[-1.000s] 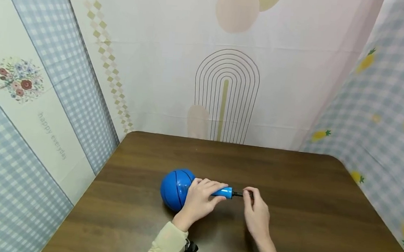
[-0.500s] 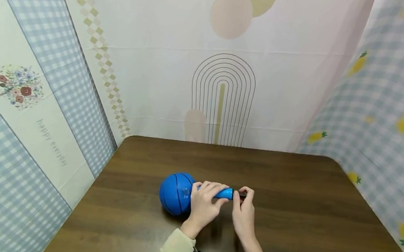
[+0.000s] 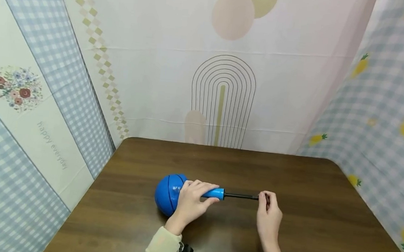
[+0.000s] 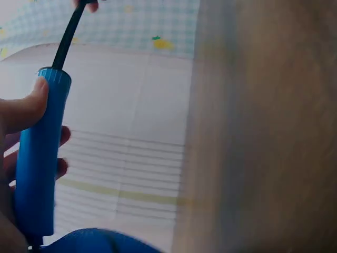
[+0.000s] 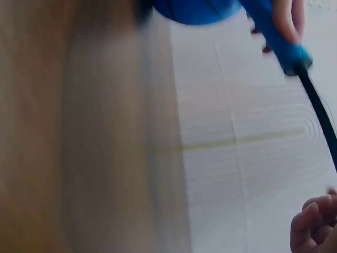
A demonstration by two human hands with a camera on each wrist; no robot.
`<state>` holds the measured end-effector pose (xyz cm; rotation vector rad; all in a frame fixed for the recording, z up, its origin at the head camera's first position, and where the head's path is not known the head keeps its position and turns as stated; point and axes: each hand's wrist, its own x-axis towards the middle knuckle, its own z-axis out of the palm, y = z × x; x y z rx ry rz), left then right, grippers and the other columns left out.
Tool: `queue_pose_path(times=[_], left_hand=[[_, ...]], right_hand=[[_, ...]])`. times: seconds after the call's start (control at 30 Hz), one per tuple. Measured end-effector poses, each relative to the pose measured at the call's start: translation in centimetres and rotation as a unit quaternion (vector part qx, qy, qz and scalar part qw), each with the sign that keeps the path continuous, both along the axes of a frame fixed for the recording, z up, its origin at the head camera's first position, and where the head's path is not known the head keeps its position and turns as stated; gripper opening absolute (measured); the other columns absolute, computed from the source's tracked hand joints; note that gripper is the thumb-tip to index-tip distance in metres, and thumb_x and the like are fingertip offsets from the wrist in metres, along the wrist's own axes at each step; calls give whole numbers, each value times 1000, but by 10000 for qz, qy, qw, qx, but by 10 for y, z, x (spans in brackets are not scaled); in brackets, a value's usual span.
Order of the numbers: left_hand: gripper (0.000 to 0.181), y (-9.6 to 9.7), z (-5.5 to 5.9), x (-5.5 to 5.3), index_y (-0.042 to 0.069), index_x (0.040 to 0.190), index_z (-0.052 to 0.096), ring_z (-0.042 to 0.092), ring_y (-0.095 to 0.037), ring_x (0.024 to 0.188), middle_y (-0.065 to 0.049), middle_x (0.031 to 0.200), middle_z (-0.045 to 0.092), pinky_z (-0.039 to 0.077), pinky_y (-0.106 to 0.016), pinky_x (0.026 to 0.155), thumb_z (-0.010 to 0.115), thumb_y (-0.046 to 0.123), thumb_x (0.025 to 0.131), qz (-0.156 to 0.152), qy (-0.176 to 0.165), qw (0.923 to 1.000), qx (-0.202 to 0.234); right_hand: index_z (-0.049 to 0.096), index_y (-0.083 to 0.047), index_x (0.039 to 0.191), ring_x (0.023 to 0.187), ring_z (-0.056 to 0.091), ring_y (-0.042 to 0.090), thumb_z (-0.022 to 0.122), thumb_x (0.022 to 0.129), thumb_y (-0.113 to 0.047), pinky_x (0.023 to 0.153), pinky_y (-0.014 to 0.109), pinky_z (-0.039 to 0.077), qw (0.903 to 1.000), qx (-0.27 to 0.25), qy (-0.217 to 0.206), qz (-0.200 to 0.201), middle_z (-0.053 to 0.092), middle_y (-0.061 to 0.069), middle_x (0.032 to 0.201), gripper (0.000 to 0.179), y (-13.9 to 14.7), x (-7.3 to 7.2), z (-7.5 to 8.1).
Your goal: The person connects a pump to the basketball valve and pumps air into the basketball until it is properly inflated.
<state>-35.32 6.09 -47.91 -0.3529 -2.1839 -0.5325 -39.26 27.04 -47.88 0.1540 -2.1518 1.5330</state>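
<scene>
A blue ball with black seam lines (image 3: 166, 194) sits on the table, left of both hands. My left hand (image 3: 192, 202) grips the blue barrel of a hand pump (image 4: 39, 153), thumb on one side and fingers round the other. The barrel's lower end meets the ball in the left wrist view. From its other end the black pump rod (image 3: 240, 196) stands far out to the right. My right hand (image 3: 268, 218) holds the dark handle at the rod's end, which the fingers mostly cover.
The brown wooden table (image 3: 323, 214) reaches out beyond the hands on all sides. A white patterned cloth (image 3: 156, 79) hangs behind it. Checked cloths hang at the left (image 3: 4, 146) and right (image 3: 376, 128).
My right hand first pushed the handle in against the barrel, then drew it out to the right, so a long stretch of rod shows. My left hand keeps its grip, shifting slightly left with the ball.
</scene>
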Motion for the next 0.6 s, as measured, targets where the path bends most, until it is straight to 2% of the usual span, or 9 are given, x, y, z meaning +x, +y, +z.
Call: queue_pose_path(times=[0.1,0.17,0.27,0.33,0.43,0.53,0.6], left_hand=[[34,4,-4,-7,23,107,73,64,-8,86,9,97,74,45,-35,82,80,37,77,-43,324,9994,-81],[32,8,-5,-13,24,107,72,64,-8,87,9,97,74,44,-35,82,78,38,79,-115,452,9989,-56],[30,12,-6,-17,24,107,72,64,-9,88,9,97,74,44,-35,83,76,39,81,-276,433,9987,-32],[31,13,-7,-17,24,108,72,63,-8,88,9,98,74,44,-34,83,75,40,81,-418,309,9986,-88],[33,12,-7,-14,23,110,72,63,-7,89,9,100,74,44,-32,83,77,38,80,-658,-27,9977,-134],[36,11,-3,-13,25,114,71,63,-6,93,10,103,74,45,-30,83,76,37,80,-848,-427,9954,-90],[36,10,-1,-13,26,115,71,63,-5,93,11,104,74,45,-29,83,76,36,81,-875,-538,9947,-76]], right_hand=[[51,-1,103,55,44,0,52,100,-16,52,20,38,9989,-409,-171,137,50,2,66,15,-19,9,-3],[45,1,108,56,44,1,52,100,-15,52,21,39,9962,-628,-305,529,48,3,69,19,-33,14,-5],[38,3,115,56,43,3,50,101,-15,52,22,40,9884,-707,-554,1226,46,2,70,25,-46,18,-7],[40,1,114,54,42,4,48,102,-15,51,22,39,9848,-627,-714,1454,45,2,68,22,-47,18,-9],[48,-3,106,52,40,4,51,101,-15,50,21,36,9893,-290,-653,1269,45,0,67,13,-40,15,-11],[55,-5,99,55,39,2,57,98,-14,52,19,35,9959,66,-254,869,48,0,71,9,-30,9,-13],[58,-3,99,59,43,0,58,97,-13,55,17,38,9981,121,73,596,53,0,75,11,-23,6,-12]])
